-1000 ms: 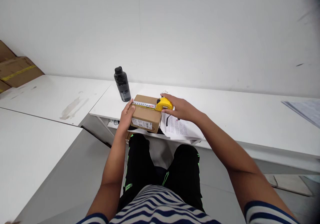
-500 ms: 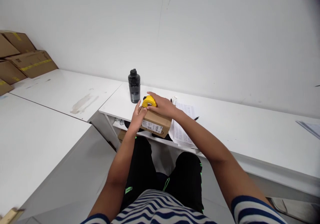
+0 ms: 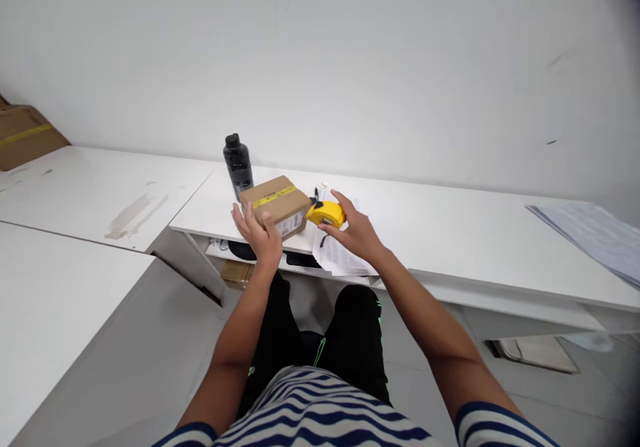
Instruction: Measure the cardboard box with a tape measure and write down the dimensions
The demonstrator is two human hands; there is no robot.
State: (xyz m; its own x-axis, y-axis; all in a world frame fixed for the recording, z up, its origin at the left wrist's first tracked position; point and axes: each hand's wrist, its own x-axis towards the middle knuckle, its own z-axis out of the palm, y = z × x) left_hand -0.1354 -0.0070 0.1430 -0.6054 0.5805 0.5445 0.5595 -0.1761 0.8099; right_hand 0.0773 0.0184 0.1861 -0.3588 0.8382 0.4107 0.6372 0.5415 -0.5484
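My left hand (image 3: 263, 239) grips the near left corner of a small cardboard box (image 3: 287, 202), thumb and fingers against its side. The box is tilted and turned at an angle over the desk, with yellow tape across its top and a white printed label on its near side. In my right hand (image 3: 359, 232) is a yellow tape measure (image 3: 325, 214), pinched between thumb and fingers just right of the box. No blade shows out of its case.
A dark water bottle (image 3: 238, 167) stands behind the box at the left. Printed sheets (image 3: 345, 258) lie under the tape measure on the white desk (image 3: 450, 234). More papers (image 3: 595, 237) are at far right. A larger carton (image 3: 27, 137) sits far left; a small box (image 3: 236, 272) is below.
The blade, stretched across the box a second ago, has gone back into the case. The tape measure moved left over the box, then right off it. My left hand has turned and tilted the box.
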